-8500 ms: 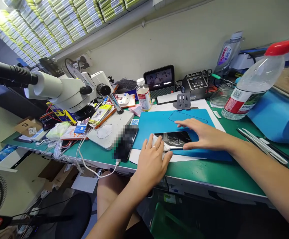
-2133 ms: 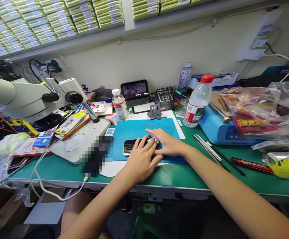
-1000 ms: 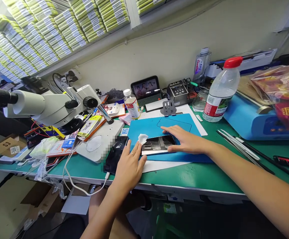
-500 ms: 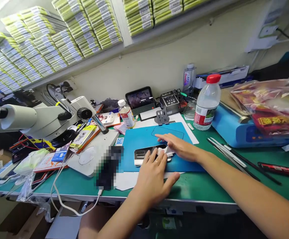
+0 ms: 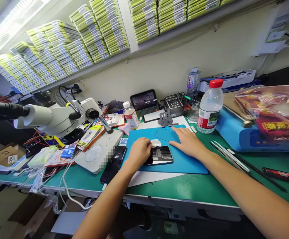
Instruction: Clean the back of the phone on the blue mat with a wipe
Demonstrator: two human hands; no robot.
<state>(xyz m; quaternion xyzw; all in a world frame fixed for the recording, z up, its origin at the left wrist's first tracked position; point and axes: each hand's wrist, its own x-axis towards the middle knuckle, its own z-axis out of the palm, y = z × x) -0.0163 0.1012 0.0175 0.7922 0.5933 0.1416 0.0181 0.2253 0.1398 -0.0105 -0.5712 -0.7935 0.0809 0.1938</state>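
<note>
Moved from the right end of the smartphone (image 5: pixel 161 155) to its left, the left hand (image 5: pixel 140 150) pinches a white wipe (image 5: pixel 156 143) in curled fingers. The right hand (image 5: pixel 188 141) is open, fingers spread near the smartphone, which lies on a blue mat (image 5: pixel 185 166) atop the green surface (image 5: pixel 184 190).

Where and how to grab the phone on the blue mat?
The phone is probably best pinched across its long edges at the right end, coming from the right. It lies flat and thin on the mat, so its edges offer most purchase; the left hand hides its left end.
</note>
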